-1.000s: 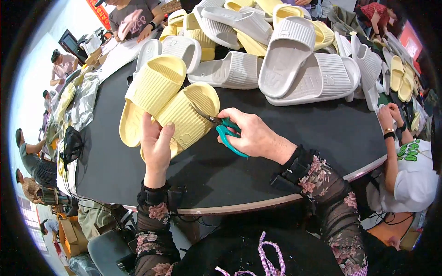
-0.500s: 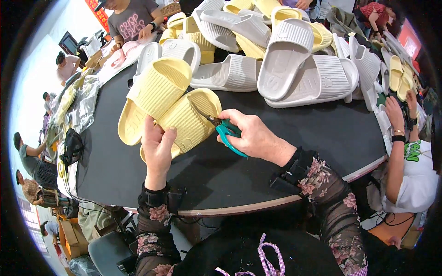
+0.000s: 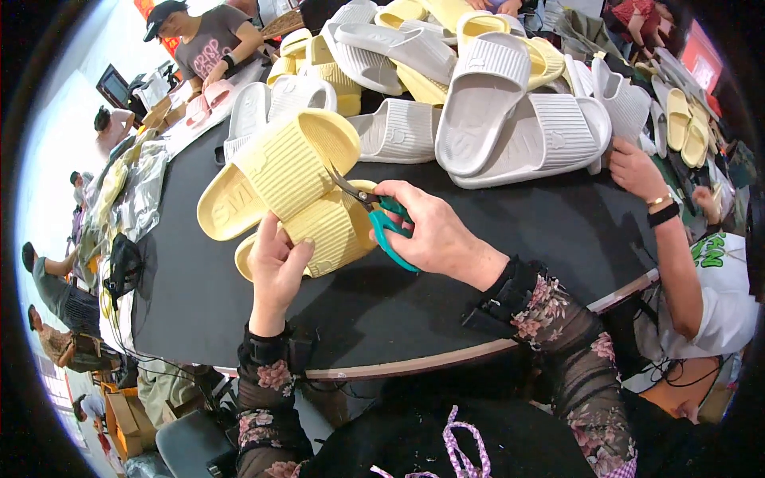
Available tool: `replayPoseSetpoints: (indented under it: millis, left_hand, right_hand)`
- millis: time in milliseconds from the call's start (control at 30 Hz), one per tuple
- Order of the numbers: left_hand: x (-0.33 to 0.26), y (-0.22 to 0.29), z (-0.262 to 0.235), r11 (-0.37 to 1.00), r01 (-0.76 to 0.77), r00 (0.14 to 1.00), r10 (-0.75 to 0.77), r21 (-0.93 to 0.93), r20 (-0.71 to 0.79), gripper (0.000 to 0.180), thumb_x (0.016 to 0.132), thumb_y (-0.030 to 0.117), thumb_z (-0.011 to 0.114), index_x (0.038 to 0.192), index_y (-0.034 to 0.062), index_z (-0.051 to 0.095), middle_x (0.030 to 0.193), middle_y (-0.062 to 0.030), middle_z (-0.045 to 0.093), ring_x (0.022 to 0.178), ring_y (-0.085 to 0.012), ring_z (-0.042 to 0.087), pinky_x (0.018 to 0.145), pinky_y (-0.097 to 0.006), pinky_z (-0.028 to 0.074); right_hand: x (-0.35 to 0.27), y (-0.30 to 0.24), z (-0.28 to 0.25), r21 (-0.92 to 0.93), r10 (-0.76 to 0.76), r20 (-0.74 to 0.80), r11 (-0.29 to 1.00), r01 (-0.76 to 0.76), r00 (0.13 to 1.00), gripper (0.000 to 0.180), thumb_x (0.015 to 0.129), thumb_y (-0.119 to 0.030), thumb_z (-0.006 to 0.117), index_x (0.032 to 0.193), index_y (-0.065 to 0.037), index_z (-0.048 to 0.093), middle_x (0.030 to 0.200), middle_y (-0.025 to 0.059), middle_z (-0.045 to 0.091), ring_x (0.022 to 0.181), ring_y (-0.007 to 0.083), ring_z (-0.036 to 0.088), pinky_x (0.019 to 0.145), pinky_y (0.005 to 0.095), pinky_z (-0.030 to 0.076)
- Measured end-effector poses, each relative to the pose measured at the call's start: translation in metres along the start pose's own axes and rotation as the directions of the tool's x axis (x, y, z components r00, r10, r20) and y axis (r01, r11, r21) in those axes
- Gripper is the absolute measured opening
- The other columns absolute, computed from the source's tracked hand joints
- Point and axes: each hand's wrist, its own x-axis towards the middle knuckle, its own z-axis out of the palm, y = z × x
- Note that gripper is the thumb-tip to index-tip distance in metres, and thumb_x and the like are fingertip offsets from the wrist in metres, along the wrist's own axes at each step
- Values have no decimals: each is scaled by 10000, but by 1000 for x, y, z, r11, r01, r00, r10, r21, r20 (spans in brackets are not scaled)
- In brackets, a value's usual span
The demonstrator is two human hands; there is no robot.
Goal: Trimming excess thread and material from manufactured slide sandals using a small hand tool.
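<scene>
My left hand (image 3: 276, 259) is closed on a pair of yellow slide sandals (image 3: 299, 163), held above the dark table with one slipper over the other. Thumb and fingers pinch the ribbed straps where the two slippers meet. In my right hand (image 3: 434, 231) is a pair of small scissors (image 3: 392, 231) with teal handles. Its dark blades are parted and reach up beside the strap edge of the upper slipper; whether they touch it I cannot tell.
A heap of grey slippers (image 3: 486, 107) and yellow ones covers the far side of the black table (image 3: 510, 239). On the right a co-worker's hand (image 3: 635, 169) reaches to the heap's edge. Another person (image 3: 211, 48) stands at the far left near pink slippers (image 3: 209, 102). Clear plastic bags (image 3: 147, 191) lie along the left.
The yellow slippers have turned in my left hand, the upper one swinging right and flatter. The scissors shifted slightly left. The co-worker's hand at right came in to the grey slippers.
</scene>
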Motion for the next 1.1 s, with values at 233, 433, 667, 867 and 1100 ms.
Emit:
replayPoseSetpoints:
  millis: [233,433,667,867,1100]
  left_hand:
    - [-2,-7,-2,1000,14,996,-15,21,84,612,808,-126,461,1378,-43,255,1226,-178,534,1124,-207,536,915,-292,432]
    - [-3,-7,-1,999,27,993,-32,45,110,610,819,-121,464,1386,-24,259,1221,-166,542,1102,-203,548,911,-291,435]
    - [-3,-10,-4,998,31,992,-38,62,123,616,823,-127,469,1391,-21,254,1247,-176,524,1130,-207,530,939,-305,422]
    - [-3,-10,-4,999,27,991,-30,27,127,611,828,-122,460,1392,-26,245,1251,-181,518,1132,-208,527,937,-303,421]
    - [-2,-7,-2,998,25,996,-29,52,85,606,831,-116,459,1390,-25,246,1246,-183,521,1127,-205,531,926,-293,426]
  right_hand:
    - [2,0,-2,-12,-13,-15,1000,13,1000,377,779,-120,644,1105,4,501,920,184,609,736,255,649,652,354,515]
    - [2,-3,-3,29,12,-29,1000,-11,999,369,778,-98,634,1108,0,501,933,189,615,748,277,646,666,357,513]
    - [4,1,-3,60,-22,-44,998,24,999,366,780,-83,628,1111,6,499,937,201,614,784,309,642,681,368,513]
    - [4,7,-2,38,-118,-58,992,120,991,370,784,-80,627,1120,-2,492,928,212,610,817,341,633,692,381,509]
    - [5,6,-9,-174,-63,-177,984,32,982,375,774,-125,633,1109,-29,496,938,163,590,806,324,611,690,387,503]
